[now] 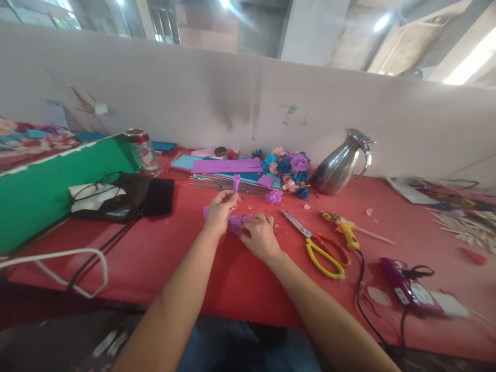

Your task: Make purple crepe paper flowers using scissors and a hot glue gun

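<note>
My left hand (221, 211) is closed, thumb and fingers pinching a small rolled purple paper bud (236, 184) that points upward. Just to its right, my right hand (261, 235) has its fingers curled down onto purple paper pieces (234, 223) lying on the red table. Its fingertips appear to grip the edge of one piece, partly hidden by the hand. Close by on the right lie scissors (308, 233) with one yellow and one red handle, blades apart. A purple paper flower (274, 197) sits beyond my hands.
Behind are purple paper strips (227, 165), a heap of paper flowers (289, 165) and a steel jug (339, 163). To the right lie a yellow glue gun (349, 235) and a purple power strip (411, 289). Leftward are a phone (158, 197), a glass jar (145, 155) and a green panel (65, 188).
</note>
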Motion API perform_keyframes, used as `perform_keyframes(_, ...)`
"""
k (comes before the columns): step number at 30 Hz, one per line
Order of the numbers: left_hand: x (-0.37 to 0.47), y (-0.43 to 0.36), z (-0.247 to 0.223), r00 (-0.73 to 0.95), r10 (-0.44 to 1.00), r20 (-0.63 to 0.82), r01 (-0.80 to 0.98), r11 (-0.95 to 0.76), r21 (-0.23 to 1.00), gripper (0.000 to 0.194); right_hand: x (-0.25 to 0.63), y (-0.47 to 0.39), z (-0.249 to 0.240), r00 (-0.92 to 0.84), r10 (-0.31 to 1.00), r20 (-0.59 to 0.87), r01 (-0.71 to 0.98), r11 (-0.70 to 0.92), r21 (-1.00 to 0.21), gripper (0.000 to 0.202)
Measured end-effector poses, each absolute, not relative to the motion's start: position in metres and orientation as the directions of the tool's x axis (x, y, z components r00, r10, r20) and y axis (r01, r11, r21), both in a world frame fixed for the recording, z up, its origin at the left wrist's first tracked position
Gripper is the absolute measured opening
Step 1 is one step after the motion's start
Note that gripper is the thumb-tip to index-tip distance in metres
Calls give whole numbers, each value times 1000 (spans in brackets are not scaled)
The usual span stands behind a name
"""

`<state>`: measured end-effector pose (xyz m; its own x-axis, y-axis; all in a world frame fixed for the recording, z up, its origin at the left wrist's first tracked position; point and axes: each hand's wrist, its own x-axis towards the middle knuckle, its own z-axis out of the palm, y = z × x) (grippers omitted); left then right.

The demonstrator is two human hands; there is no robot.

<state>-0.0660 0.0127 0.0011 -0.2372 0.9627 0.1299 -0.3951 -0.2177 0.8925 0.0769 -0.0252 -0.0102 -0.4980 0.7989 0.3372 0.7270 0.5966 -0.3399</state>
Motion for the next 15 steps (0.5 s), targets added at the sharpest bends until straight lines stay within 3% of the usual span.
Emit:
perform_keyframes(6,-65,12,3,-239,964,119,-400,-209,892,20,77,-24,-11,-471,825,313,734,563,-380,8)
perform_keyframes(12,-65,11,5,-245,961,125,-403,-218,889,22,78,-29,-2,-587,741,326,717,663,-214,7)
perform_keyframes(15,-65,11,4,-249,959,133,-405,-228,885,22,75,-29,-4,-557,763,328,734,637,-234,8)
